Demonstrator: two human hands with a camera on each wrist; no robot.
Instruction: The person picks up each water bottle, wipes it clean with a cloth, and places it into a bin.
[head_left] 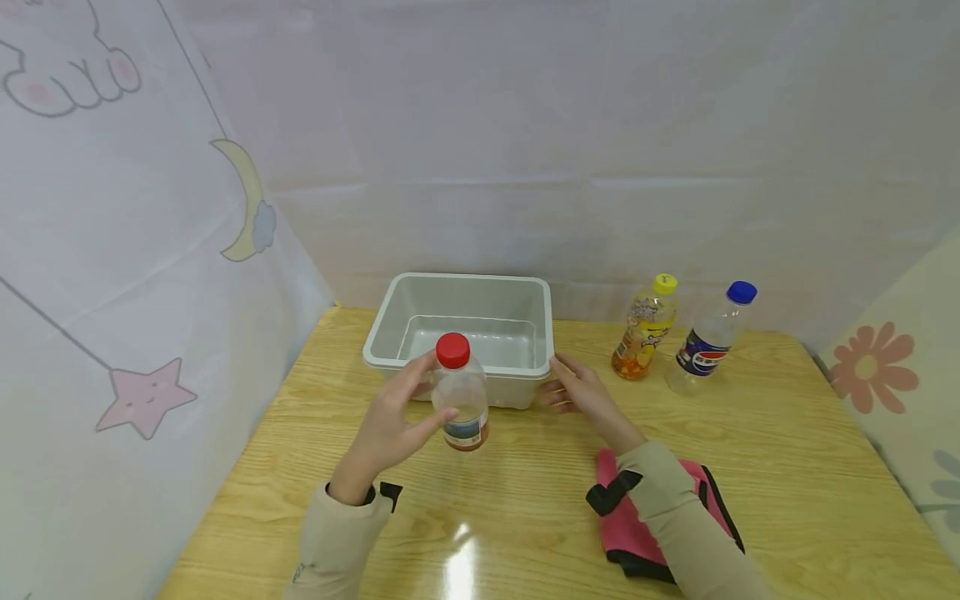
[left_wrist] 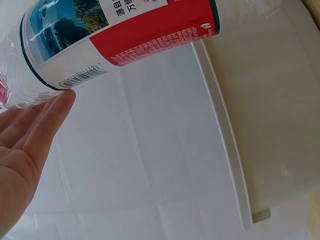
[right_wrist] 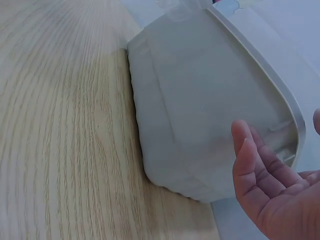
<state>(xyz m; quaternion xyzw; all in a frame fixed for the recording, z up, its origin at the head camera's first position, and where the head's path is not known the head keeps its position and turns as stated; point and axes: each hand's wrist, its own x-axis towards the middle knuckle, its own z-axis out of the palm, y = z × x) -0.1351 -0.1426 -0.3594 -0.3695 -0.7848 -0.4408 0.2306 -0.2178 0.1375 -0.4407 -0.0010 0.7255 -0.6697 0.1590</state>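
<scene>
A clear plastic bottle (head_left: 461, 398) with a red cap is held upright in front of the bin by my left hand (head_left: 390, 421), thumb on the near side and fingers behind. In the left wrist view the bottle's label (left_wrist: 125, 30) shows red, white and a landscape picture, with fingertips against its edge. My right hand (head_left: 588, 397) is at the right front corner of the grey plastic bin (head_left: 517, 385), fingers loosely bent and holding nothing. The right wrist view has those fingers (right_wrist: 245, 165) close beside the bin's outer wall (right_wrist: 210, 95), below the rim.
Right of the bin stand a yellow-capped bottle (head_left: 645, 329) and a blue-capped bottle (head_left: 708, 342) with a dark blue label. A pink cloth item (head_left: 630, 533) with black edging lies under the right forearm. White printed curtain (head_left: 480, 150) hangs behind the wooden table (head_left: 525, 500).
</scene>
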